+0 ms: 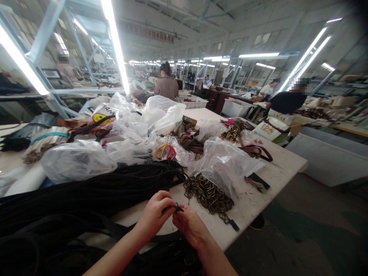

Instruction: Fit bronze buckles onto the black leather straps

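Note:
My left hand (156,211) and my right hand (189,225) meet over the near part of the table, fingers pinched together. Between their fingertips is a small dark strap end (179,209), with what looks like a bit of metal on it; the fingers hide most of it. A heap of bronze-coloured metal buckles (211,195) lies just beyond my right hand, partly under a clear plastic bag (227,157). Long black straps (94,189) are piled to the left, and more dark straps with metal buckles lie below my forearms.
Scissors with yellow and red handles (166,151) rest among plastic bags (80,161). Brown straps (188,136) lie farther back. The table (276,176) ends at the right, where a large white bin (324,153) stands. Several people work in the background.

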A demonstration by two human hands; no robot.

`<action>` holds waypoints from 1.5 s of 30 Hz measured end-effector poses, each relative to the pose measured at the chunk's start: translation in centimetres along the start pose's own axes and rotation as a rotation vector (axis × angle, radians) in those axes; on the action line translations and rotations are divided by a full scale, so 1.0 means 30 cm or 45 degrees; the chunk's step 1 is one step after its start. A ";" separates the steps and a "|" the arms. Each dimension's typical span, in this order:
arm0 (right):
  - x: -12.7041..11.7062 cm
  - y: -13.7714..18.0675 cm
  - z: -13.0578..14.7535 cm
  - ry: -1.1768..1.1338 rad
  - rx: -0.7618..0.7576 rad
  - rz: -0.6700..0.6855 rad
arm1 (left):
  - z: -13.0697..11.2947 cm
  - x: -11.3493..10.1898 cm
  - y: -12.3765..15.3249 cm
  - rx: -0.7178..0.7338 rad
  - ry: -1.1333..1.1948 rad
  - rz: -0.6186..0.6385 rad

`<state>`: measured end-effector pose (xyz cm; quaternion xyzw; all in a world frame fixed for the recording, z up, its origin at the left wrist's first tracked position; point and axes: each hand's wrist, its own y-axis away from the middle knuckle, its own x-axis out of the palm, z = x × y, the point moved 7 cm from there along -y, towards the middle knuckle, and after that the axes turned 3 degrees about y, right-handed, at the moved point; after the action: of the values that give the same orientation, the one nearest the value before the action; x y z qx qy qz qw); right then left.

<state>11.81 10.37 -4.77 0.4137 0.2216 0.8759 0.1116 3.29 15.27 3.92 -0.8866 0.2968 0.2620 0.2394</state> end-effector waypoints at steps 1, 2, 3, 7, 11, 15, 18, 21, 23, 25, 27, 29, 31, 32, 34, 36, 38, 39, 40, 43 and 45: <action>-0.006 -0.009 -0.005 0.003 0.013 -0.002 | -0.007 0.001 0.001 -0.001 0.068 0.016; -0.010 -0.018 -0.011 0.009 0.030 -0.001 | -0.011 0.004 0.003 -0.022 0.137 0.044; -0.012 -0.025 -0.016 0.020 0.047 0.001 | -0.009 0.009 0.006 -0.066 0.193 0.073; -0.007 -0.041 -0.033 0.117 0.079 -0.017 | 0.050 0.016 0.031 -0.348 0.134 0.105; 0.012 -0.042 -0.049 0.232 0.091 -0.021 | 0.116 -0.004 0.050 -0.506 -0.162 0.004; 0.016 -0.047 -0.065 0.281 0.104 -0.029 | 0.120 0.001 0.050 -0.461 -0.435 0.024; 0.008 -0.056 -0.072 0.292 0.094 -0.045 | 0.108 0.007 0.049 -0.399 -0.549 0.037; 0.006 -0.062 -0.078 0.296 0.078 -0.048 | 0.103 0.005 0.054 -0.377 -0.598 -0.010; 0.009 -0.060 -0.077 0.318 0.053 -0.045 | 0.100 0.005 0.059 -0.362 -0.605 -0.031; 0.013 -0.051 -0.067 0.378 -0.015 -0.043 | 0.096 0.007 0.063 -0.336 -0.604 -0.028; 0.015 -0.035 -0.049 0.479 -0.111 -0.045 | 0.093 0.008 0.065 -0.323 -0.567 -0.008; 0.016 -0.019 -0.035 0.582 -0.178 -0.023 | 0.092 0.013 0.068 -0.314 -0.479 0.037; 0.015 -0.009 -0.030 0.637 -0.204 0.017 | 0.093 0.023 0.071 -0.304 -0.364 0.087; 0.013 -0.007 -0.027 0.637 -0.213 0.036 | 0.096 0.026 0.073 -0.305 -0.311 0.094; 0.010 -0.006 -0.018 0.608 -0.249 0.053 | 0.105 0.029 0.077 -0.318 -0.237 0.067; 0.011 -0.005 -0.003 0.591 -0.320 0.048 | 0.112 0.032 0.080 -0.311 -0.207 0.039; 0.016 -0.003 0.012 0.620 -0.391 0.038 | 0.109 0.040 0.079 -0.263 -0.208 0.046; 0.018 -0.001 0.018 0.651 -0.421 0.028 | 0.103 0.043 0.078 -0.228 -0.221 0.054; 0.017 0.003 0.024 0.694 -0.452 0.008 | 0.094 0.045 0.076 -0.192 -0.245 0.058; -0.010 0.025 0.060 0.861 -0.588 -0.145 | 0.065 0.044 0.072 -0.117 -0.396 0.056; -0.049 0.043 0.088 0.954 -0.660 -0.267 | 0.054 0.050 0.071 -0.095 -0.500 0.080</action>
<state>14.76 9.47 -3.67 0.0030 0.0611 0.9755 0.2113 2.39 14.09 1.24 -0.8171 0.2621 0.4479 0.2511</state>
